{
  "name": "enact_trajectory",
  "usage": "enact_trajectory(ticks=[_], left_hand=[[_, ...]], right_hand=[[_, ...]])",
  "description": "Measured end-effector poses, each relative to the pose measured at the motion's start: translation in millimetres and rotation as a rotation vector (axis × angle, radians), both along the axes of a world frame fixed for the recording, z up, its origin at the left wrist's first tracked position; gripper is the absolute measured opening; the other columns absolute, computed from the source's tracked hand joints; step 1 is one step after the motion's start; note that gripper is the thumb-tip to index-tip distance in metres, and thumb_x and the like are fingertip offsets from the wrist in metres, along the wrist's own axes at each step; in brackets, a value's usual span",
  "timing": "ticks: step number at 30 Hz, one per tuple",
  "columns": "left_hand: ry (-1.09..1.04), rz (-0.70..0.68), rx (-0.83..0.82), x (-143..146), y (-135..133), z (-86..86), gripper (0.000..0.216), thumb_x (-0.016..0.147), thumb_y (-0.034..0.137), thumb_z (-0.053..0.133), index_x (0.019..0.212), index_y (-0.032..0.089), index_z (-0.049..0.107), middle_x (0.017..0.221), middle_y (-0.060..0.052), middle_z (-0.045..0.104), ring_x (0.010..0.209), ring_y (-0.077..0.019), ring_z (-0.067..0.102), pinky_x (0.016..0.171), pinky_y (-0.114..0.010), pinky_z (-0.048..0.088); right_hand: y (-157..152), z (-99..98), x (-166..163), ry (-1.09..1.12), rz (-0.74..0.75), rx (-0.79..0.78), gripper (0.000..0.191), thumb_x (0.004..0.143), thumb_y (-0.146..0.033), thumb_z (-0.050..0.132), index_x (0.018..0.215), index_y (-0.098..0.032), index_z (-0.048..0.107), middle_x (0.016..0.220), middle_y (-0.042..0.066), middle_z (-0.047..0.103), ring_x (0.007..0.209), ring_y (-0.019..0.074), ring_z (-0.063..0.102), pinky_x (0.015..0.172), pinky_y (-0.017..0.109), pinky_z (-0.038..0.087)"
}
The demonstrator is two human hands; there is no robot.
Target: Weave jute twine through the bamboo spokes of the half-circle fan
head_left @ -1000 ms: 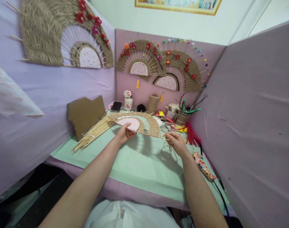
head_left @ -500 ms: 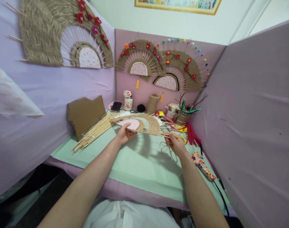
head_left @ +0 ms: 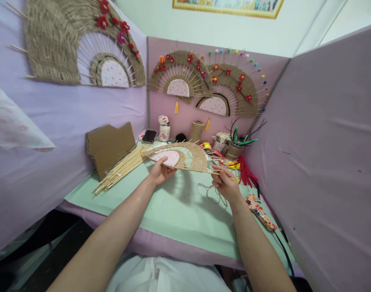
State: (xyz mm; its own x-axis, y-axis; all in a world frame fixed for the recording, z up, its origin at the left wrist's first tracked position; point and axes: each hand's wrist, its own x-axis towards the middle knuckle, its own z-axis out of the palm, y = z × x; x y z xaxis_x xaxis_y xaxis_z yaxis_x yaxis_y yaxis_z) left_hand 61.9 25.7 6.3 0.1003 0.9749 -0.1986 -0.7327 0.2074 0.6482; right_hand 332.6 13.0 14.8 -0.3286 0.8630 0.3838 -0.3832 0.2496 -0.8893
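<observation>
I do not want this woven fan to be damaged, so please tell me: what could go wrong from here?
The thin stick ends project at the right hand and might bend or snap if pressed too hard. The loose cord below that hand could tangle or snag. The left end of the woven fan appears near the bundle of sticks, so it may catch there if turned.

The left hand grips a woven fan by its dotted centre. The right hand pinches the stick ends, near loose string.
</observation>
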Motion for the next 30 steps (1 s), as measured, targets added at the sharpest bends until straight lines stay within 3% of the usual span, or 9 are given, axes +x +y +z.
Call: enact_trajectory(ticks=[7, 12, 20, 25, 27, 30], left_hand=[[0.000, -0.008, 0.007, 2, -2, 1.4, 0.028, 0.085, 0.024, 0.048, 0.109, 0.012, 0.057, 0.070, -0.007, 0.070, 0.060, -0.0160, 0.067, 0.062, -0.027, 0.057], [0.008, -0.064, 0.003, 5, -2, -1.1, 0.027, 0.085, 0.024, 0.049, 0.109, 0.014, 0.056, 0.071, -0.006, 0.070, 0.060, -0.0160, 0.067, 0.063, -0.029, 0.057], [0.014, -0.072, 0.023, 4, 0, -4.8, 0.028, 0.086, 0.026, 0.049, 0.110, 0.014, 0.057, 0.076, -0.008, 0.071, 0.066, -0.0174, 0.068, 0.066, -0.031, 0.057], [0.027, -0.057, 0.016, 4, 4, -7.0, 0.027, 0.088, 0.028, 0.047, 0.109, 0.015, 0.057, 0.074, -0.006, 0.071, 0.064, -0.0160, 0.067, 0.067, -0.029, 0.056], [0.057, -0.060, 0.019, 5, 5, -8.1, 0.028, 0.088, 0.030, 0.046, 0.107, 0.014, 0.058, 0.074, -0.007, 0.071, 0.064, -0.0165, 0.067, 0.067, -0.029, 0.055], [0.158, -0.111, 0.016, 6, 5, -8.7, 0.038, 0.089, 0.043, 0.040, 0.102, 0.013, 0.061, 0.074, -0.011, 0.070, 0.063, -0.0196, 0.068, 0.064, -0.031, 0.055]], right_hand=[[-4, 1.1, -2, -0.007, -0.042, -0.038, 0.030, 0.070, -0.036, 0.067, 0.097, -0.025, 0.067, 0.056, -0.007, 0.020, 0.049, 0.0079, 0.019, 0.043, 0.021, 0.018], [1, -11.1, -7, -0.077, -0.117, -0.035, 0.025, 0.065, -0.028, 0.068, 0.089, -0.021, 0.070, 0.051, -0.008, 0.028, 0.047, 0.0060, 0.020, 0.043, 0.021, 0.019], [5, -19.0, -8, -0.228, -0.266, 0.091, 0.028, 0.069, -0.033, 0.066, 0.092, -0.018, 0.072, 0.049, -0.005, 0.040, 0.044, 0.0067, 0.028, 0.043, 0.022, 0.023], [-4, -8.7, -12, -0.344, -0.467, 0.303, 0.021, 0.073, -0.036, 0.063, 0.084, -0.021, 0.073, 0.074, 0.006, 0.067, 0.064, 0.0177, 0.056, 0.056, 0.029, 0.043], [-8, -6.5, -14, -0.357, -0.515, 0.364, 0.019, 0.075, -0.035, 0.062, 0.081, -0.022, 0.074, 0.084, 0.007, 0.070, 0.074, 0.0207, 0.060, 0.063, 0.032, 0.046], [-10, -7.0, -16, -0.353, -0.564, 0.364, 0.020, 0.077, -0.036, 0.060, 0.082, -0.022, 0.073, 0.087, 0.008, 0.071, 0.070, 0.0196, 0.060, 0.060, 0.030, 0.046]])
